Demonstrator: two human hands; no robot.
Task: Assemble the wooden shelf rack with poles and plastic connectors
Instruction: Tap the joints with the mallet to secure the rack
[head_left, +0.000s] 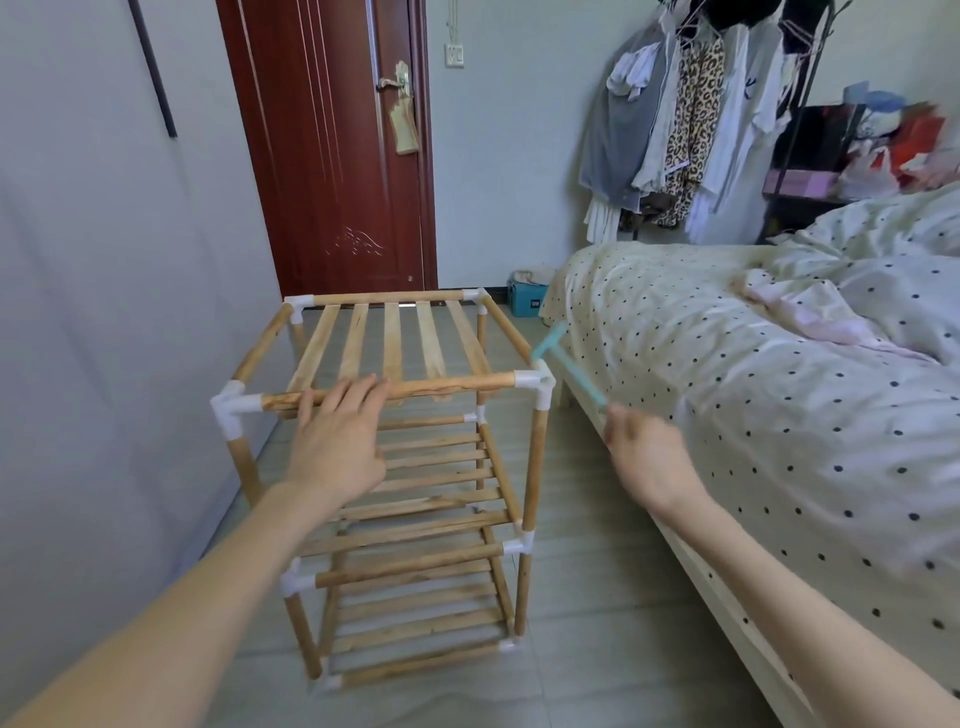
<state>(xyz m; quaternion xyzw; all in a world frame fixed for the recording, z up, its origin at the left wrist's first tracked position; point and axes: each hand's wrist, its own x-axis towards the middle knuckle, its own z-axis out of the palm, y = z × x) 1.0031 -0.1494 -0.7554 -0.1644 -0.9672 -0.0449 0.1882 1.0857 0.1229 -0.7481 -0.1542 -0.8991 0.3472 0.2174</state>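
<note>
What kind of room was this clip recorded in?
Most likely a bedroom: a bed with a polka-dot duvet on the right, clothes on a rack by the far wall, and a dark red door.

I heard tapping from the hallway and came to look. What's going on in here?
A person is putting together a wooden rack on the floor beside the bed. The left hand rests on the front top pole, fingers laid over it. The right hand grips a small blue hammer, its head near the white connector at the rack's top front right corner. The rack stands upright with three slatted shelves in place.
</note>
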